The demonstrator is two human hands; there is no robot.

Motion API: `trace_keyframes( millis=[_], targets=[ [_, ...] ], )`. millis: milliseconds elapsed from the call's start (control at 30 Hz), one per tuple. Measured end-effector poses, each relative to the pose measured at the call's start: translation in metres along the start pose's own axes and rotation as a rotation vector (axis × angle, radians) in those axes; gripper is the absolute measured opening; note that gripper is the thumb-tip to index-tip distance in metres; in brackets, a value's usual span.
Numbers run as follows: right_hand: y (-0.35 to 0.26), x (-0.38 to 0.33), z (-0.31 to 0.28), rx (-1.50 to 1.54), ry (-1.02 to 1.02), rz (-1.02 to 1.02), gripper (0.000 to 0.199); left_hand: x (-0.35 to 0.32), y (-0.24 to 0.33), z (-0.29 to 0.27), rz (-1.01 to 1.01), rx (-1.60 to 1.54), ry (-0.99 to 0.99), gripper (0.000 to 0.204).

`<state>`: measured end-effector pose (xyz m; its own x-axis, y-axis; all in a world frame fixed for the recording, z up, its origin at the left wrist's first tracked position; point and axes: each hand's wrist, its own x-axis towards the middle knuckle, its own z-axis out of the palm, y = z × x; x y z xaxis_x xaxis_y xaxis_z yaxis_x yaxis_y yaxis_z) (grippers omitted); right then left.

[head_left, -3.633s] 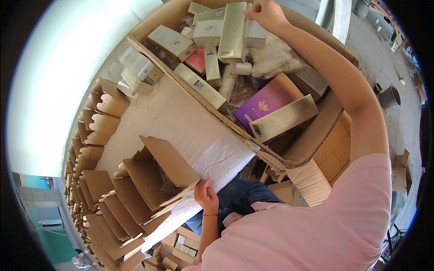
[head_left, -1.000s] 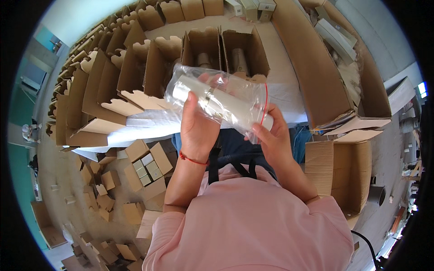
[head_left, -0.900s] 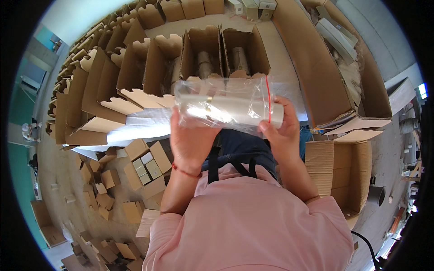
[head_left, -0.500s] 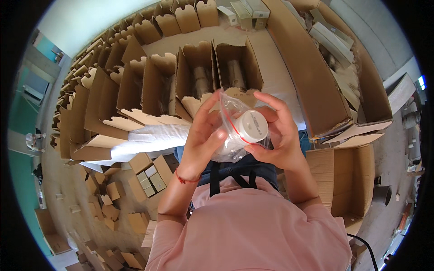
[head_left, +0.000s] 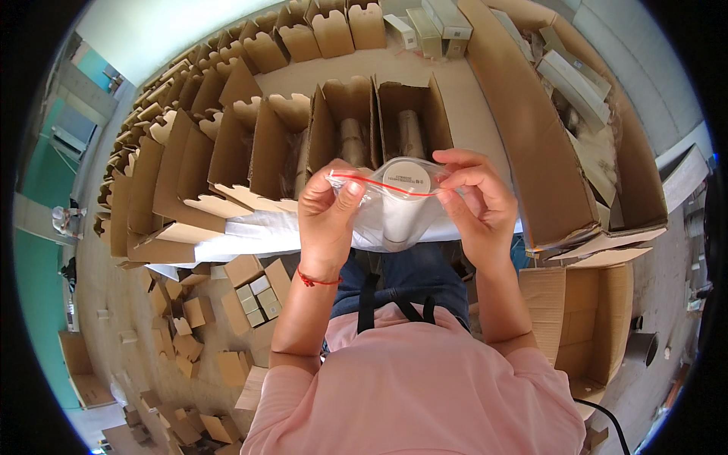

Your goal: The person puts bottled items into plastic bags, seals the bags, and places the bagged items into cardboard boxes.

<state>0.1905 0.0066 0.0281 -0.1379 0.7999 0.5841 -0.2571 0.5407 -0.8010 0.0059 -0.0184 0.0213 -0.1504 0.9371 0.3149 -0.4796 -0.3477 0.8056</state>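
Between my hands hangs a clear zip bag [head_left: 362, 220] with a red strip along its top. Inside it stands a white cylinder [head_left: 400, 220], its round end with a printed label facing up. My left hand [head_left: 331, 208] pinches the left end of the red strip between thumb and fingers. At the strip's other end, the thumb and index finger of my right hand [head_left: 478, 201] pinch the bag, the other fingers partly spread. Just beyond my hands, open cardboard boxes [head_left: 341, 98] stand in a row, and the two nearest hold grey-brown cylinders [head_left: 410, 135].
More open boxes [head_left: 171, 155] line the table to the left. A long carton [head_left: 523, 129] with narrow boxes lies at the right, above an open carton [head_left: 584, 318]. On the floor at left are scattered cardboard pieces [head_left: 199, 312] and a box of small cartons [head_left: 258, 298].
The white cylinder was cupped in both hands with the bag bunched around it. Now it hangs lower in the bag, and my hands have spread apart, stretching the red strip between them.
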Motion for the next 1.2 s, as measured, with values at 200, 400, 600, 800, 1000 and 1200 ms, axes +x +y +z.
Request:
trace_keyframes(
  millis=[200, 400, 600, 800, 1000, 1200],
  targets=[
    [0.001, -0.003, -0.009, 0.127, -0.098, -0.037, 0.015, 0.002, -0.004, 0.004, 0.157, 0.065, 0.013, 0.010],
    [-0.006, -0.001, -0.009, 0.199, 0.035, 0.114, 0.010, -0.003, 0.002, 0.007, 0.213, 0.200, 0.072, 0.010],
    [-0.012, 0.021, -0.010, -0.297, -0.152, -0.148, 0.014, -0.004, 0.003, 0.013, 0.295, 0.291, -0.003, 0.009],
    [-0.011, 0.031, 0.021, -0.558, -0.564, -0.042, 0.020, -0.009, 0.006, 0.008, 0.372, 0.609, -0.057, 0.014],
    [0.002, 0.022, 0.029, -0.403, -0.280, -0.118, 0.013, -0.007, 0.014, -0.004, 0.326, 0.507, 0.016, 0.024],
    [-0.002, 0.020, 0.028, -0.166, -0.244, 0.085, 0.005, -0.006, 0.009, -0.022, 0.338, 0.445, -0.155, 0.028]
  ],
)
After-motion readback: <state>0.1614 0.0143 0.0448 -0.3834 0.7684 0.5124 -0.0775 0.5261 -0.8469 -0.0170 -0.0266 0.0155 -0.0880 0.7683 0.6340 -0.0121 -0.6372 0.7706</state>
